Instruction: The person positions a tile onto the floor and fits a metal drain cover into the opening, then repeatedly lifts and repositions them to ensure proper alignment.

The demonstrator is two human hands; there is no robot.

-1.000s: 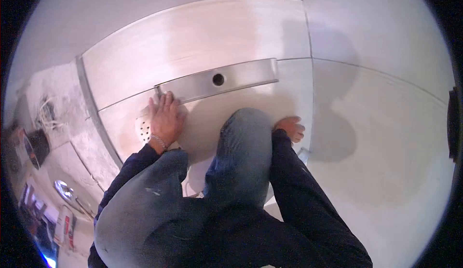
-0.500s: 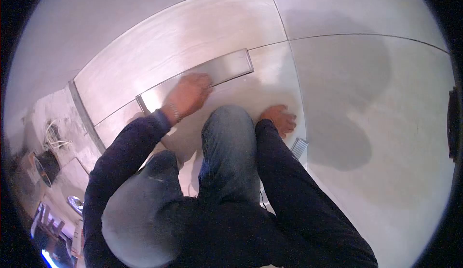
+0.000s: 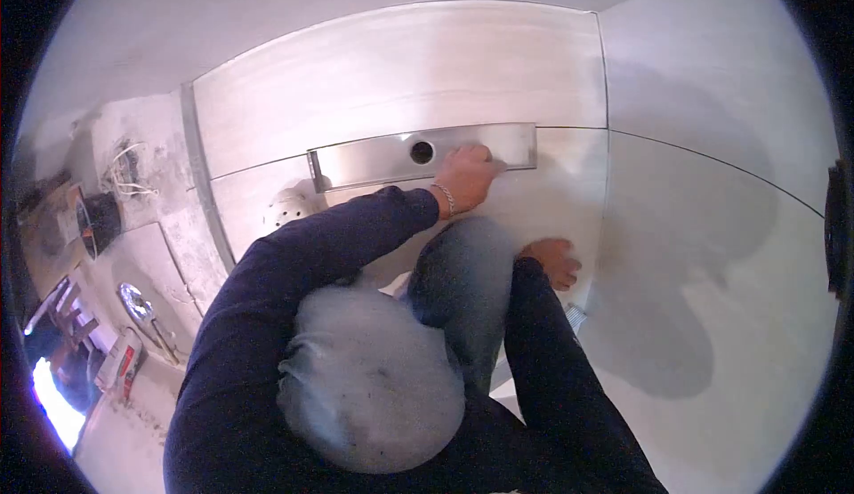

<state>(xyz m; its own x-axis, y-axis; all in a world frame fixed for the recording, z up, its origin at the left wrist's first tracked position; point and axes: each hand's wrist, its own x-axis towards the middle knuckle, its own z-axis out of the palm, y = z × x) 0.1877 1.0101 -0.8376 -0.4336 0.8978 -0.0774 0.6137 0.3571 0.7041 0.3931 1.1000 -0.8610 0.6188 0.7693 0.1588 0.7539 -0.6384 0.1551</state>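
A long, narrow metal drain channel [image 3: 356,163] is set into pale tiles in front of me, with a round dark hole [image 3: 422,152] near its middle. My left hand [image 3: 466,176], with a chain bracelet at the wrist, is at the channel's near edge, right of the hole. Its fingers are curled, and their tips are partly hidden and blurred; I cannot make out what they hold, if anything. My right hand [image 3: 553,263] rests on the tile beside my bent knee [image 3: 471,272], fingers apart and holding nothing.
Left of my arm is a whitish rounded thing with small holes [image 3: 289,209], like a clog. A striped metal piece [image 3: 576,318] lies beyond my right forearm. Farther left are loose pale wires [image 3: 129,169], a dark round bucket-like object [image 3: 96,223] and a shiny metal fitting [image 3: 135,303].
My view has shifted, so the channel sits lower and more level. My left hand has moved right along it, uncovering the round hole. The right hand stays on the tile.
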